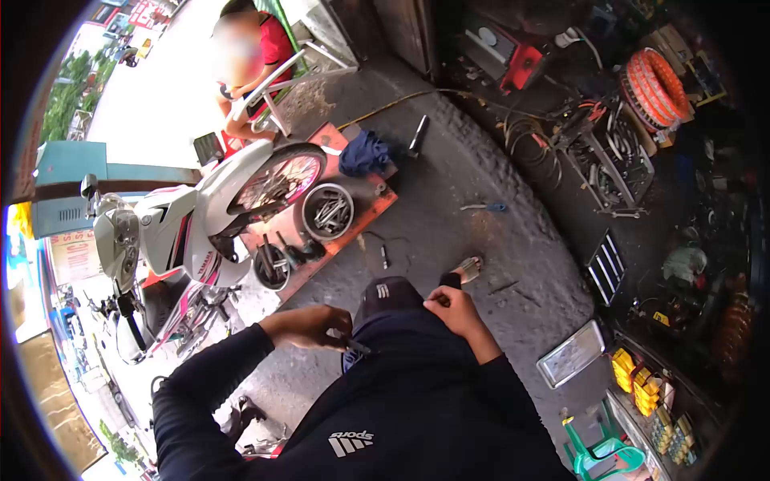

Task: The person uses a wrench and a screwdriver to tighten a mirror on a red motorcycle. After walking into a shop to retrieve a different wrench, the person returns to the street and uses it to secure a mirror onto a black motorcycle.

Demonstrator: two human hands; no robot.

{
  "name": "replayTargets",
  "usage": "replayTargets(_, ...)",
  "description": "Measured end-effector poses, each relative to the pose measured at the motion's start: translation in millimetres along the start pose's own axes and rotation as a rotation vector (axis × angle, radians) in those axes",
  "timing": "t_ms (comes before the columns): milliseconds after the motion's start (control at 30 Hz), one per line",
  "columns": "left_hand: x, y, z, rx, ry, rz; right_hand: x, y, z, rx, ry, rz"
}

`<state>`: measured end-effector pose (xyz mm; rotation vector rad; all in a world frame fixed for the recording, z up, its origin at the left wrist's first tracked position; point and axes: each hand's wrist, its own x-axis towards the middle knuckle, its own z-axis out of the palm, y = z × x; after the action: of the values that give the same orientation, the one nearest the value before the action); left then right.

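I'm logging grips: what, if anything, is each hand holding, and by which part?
The left hand seems to pinch a small grey piece by one end. Whether the right hand holds anything cannot be told.

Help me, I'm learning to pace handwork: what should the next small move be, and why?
Probably bring the right hand across to steady the small grey piece by the left hand. It sits just over the dark clothing, and the hands are apart, with no tool visible in the right.
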<state>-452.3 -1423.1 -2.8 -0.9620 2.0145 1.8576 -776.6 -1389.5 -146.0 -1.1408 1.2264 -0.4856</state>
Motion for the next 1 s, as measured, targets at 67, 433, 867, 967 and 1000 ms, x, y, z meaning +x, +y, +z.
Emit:
replayTargets(67, 55, 42, -27, 0.053, 0.029, -0.025, 2, -64, -71, -0.041, -0.110, -0.200)
replayTargets(433, 296, 241, -143, 0.590, 0.421, 0.306, 64, -155, -351, -0.289, -0.431, -0.389)
replayTargets(867, 472, 333, -224, 0.133, 0.233, 0.027, 93, -169, -549, 0.013, -0.319, -0.475)
replayTargets(967, 496, 351, -221, 0.091, 0.240, 0.081, 86, -178, -574, -0.121, -0.352, -0.435)
replayTargets(1000, 507, 339, -216, 0.129, 0.255, 0.139, 87, -173, -579, -0.175, -0.346, -0.525)
